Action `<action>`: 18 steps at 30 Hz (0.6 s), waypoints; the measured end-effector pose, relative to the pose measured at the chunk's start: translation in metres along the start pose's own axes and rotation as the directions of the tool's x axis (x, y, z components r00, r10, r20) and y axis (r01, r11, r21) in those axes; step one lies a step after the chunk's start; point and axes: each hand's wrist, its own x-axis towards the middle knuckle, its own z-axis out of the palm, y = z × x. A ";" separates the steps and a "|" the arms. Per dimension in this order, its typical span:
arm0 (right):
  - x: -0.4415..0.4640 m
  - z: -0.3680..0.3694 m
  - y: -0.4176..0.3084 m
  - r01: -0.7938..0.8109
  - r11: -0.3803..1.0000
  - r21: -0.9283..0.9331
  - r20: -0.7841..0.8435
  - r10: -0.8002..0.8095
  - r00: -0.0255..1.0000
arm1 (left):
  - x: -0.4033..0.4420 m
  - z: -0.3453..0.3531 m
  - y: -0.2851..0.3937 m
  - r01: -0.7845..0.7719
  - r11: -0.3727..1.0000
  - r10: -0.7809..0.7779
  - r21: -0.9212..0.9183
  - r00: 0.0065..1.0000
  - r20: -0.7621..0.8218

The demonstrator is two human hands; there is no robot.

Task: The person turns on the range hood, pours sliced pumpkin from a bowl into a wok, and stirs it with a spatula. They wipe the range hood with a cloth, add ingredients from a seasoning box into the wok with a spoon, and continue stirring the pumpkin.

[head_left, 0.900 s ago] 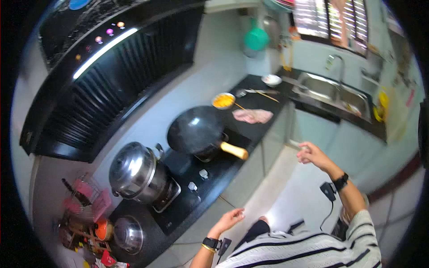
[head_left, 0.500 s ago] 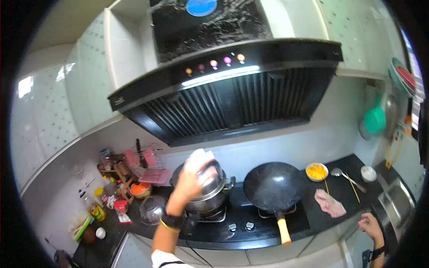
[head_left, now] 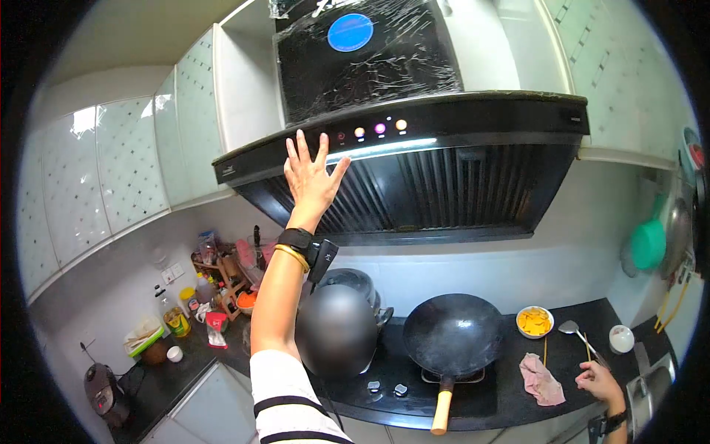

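My left hand is raised to the black range hood, fingers spread and empty. Its fingertips lie over the left end of the lit button row; whether they press a button I cannot tell. Below the forearm stands a lidded pot on the left burner, mostly smeared by blur. My right hand hovers low at the right, fingers loosely bent, with no held thing visible. Nearest to it are a thin stick and a crumpled pink cloth. A black wok sits on the right burner.
Right of the wok are a bowl of orange-yellow pieces, a metal spoon and a small white bowl. The wok's wooden handle sticks out past the counter edge. Bottles and a rice cooker stand left.
My left hand has risen from above the pot lid to the hood's buttons, its fingers now spread. My right hand has come nearer the thin stick. The view has shifted.
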 end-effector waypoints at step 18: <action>-0.027 0.001 0.036 -0.062 0.995 0.084 -0.048 0.066 0.997 | -0.006 0.002 0.018 -0.005 0.984 -0.024 -0.179 0.988 -0.155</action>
